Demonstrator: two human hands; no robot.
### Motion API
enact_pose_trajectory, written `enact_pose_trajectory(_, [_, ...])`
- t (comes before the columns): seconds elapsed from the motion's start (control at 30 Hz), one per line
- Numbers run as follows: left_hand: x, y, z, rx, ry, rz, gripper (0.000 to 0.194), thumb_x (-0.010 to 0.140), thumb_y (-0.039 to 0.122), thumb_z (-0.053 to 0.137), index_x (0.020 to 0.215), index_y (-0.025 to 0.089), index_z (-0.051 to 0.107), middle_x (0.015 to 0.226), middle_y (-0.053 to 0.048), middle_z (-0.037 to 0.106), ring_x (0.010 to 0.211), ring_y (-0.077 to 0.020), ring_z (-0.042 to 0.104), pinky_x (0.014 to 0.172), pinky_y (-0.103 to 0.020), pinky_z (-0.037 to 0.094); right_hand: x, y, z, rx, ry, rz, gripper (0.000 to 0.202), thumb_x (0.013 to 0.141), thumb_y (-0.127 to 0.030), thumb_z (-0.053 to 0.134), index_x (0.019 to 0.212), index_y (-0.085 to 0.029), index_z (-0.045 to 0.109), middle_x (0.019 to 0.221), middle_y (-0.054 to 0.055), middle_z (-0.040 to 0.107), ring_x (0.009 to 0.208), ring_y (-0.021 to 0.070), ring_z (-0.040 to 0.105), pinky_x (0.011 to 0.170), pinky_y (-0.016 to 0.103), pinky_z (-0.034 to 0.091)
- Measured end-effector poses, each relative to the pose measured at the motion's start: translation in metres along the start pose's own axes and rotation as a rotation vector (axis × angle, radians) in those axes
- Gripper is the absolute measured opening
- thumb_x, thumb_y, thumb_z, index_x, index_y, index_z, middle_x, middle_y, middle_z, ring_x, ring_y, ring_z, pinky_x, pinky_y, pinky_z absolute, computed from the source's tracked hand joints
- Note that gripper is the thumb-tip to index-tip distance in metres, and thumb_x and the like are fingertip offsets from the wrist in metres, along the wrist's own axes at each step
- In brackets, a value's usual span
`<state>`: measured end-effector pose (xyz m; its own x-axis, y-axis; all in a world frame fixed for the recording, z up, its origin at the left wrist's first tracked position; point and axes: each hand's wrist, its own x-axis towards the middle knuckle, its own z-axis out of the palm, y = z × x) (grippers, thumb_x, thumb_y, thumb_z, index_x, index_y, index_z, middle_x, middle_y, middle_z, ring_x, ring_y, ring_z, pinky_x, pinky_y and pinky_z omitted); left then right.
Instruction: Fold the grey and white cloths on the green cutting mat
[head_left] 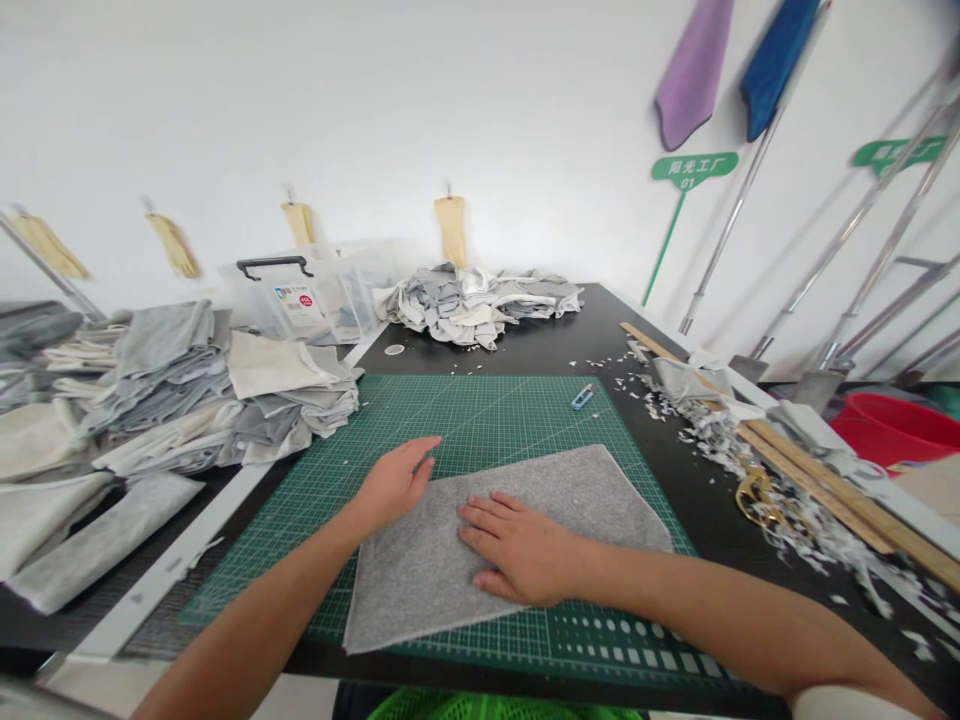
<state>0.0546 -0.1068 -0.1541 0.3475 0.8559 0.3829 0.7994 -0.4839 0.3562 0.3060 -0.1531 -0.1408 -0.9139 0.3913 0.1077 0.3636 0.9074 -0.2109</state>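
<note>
A grey cloth lies flat and at a slant on the green cutting mat. My right hand rests palm down on the middle of the cloth, its fingers pointing left. At the cloth's upper left edge is my left hand, fingers extended and thumb a little apart, with nothing in it. Beyond the cloth, near the mat's far right corner, a small blue cutter lies on the mat.
Stacked grey and white cloths cover the left side. A clear bin and a scrap heap stand at the back. Wooden rulers, scissors and shreds lie right, near a red tub.
</note>
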Motion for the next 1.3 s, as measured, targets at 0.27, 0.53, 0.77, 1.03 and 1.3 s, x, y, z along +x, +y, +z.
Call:
enact_pose_trajectory(0.27, [-0.004, 0.008, 0.014, 0.139, -0.292, 0.128, 0.045, 0.091, 0.040, 0.034, 0.128, 0.019, 0.047, 0.138, -0.007, 0.042, 0.130, -0.0195, 0.033, 0.107, -0.039, 0.028, -0.017, 0.005, -0.017, -0.119, -0.016, -0.096, 0.039, 0.094, -0.035, 0.031, 0.118, -0.014, 0.053, 0.126, 0.010, 0.053, 0.118, 0.0230, 0.043, 0.104, 0.042, 0.024])
enact_pose_trajectory(0.53, [-0.002, 0.003, 0.017, 0.103, -0.265, 0.137, 0.045, 0.089, 0.042, 0.036, 0.125, 0.019, 0.051, 0.135, -0.008, 0.046, 0.127, -0.0217, 0.038, 0.106, -0.041, 0.029, -0.078, 0.059, -0.048, -0.082, 0.016, 0.379, 0.032, 0.091, -0.035, 0.039, 0.108, -0.018, 0.060, 0.095, 0.007, 0.062, 0.088, 0.0190, 0.056, 0.078, 0.030, 0.042])
enact_pose_trajectory(0.77, [0.000, 0.002, 0.018, 0.076, -0.249, 0.140, 0.044, 0.088, 0.041, 0.038, 0.125, 0.019, 0.052, 0.134, -0.008, 0.047, 0.126, -0.0220, 0.039, 0.106, -0.041, 0.029, -0.091, 0.072, -0.036, -0.114, -0.029, 0.443, 0.031, 0.089, -0.037, 0.040, 0.104, -0.020, 0.061, 0.093, 0.007, 0.061, 0.086, 0.0202, 0.056, 0.073, 0.030, 0.042])
enact_pose_trajectory(1.03, [-0.001, 0.002, 0.017, 0.073, -0.258, 0.135, 0.045, 0.089, 0.042, 0.038, 0.125, 0.019, 0.052, 0.134, -0.008, 0.047, 0.127, -0.0219, 0.038, 0.107, -0.041, 0.028, -0.086, 0.074, -0.033, -0.106, -0.017, 0.372, 0.030, 0.092, -0.029, 0.034, 0.090, -0.018, 0.062, 0.087, 0.006, 0.060, 0.082, 0.0177, 0.054, 0.074, 0.029, 0.041])
enact_pose_trajectory(1.3, [-0.001, 0.003, 0.016, 0.042, -0.243, 0.126, 0.044, 0.088, 0.042, 0.039, 0.124, 0.019, 0.053, 0.133, -0.008, 0.048, 0.126, -0.0225, 0.039, 0.106, -0.042, 0.029, -0.087, 0.079, -0.033, -0.169, 0.051, 0.378, 0.029, 0.092, -0.026, 0.033, 0.091, -0.016, 0.060, 0.088, 0.008, 0.059, 0.083, 0.0179, 0.053, 0.074, 0.029, 0.041])
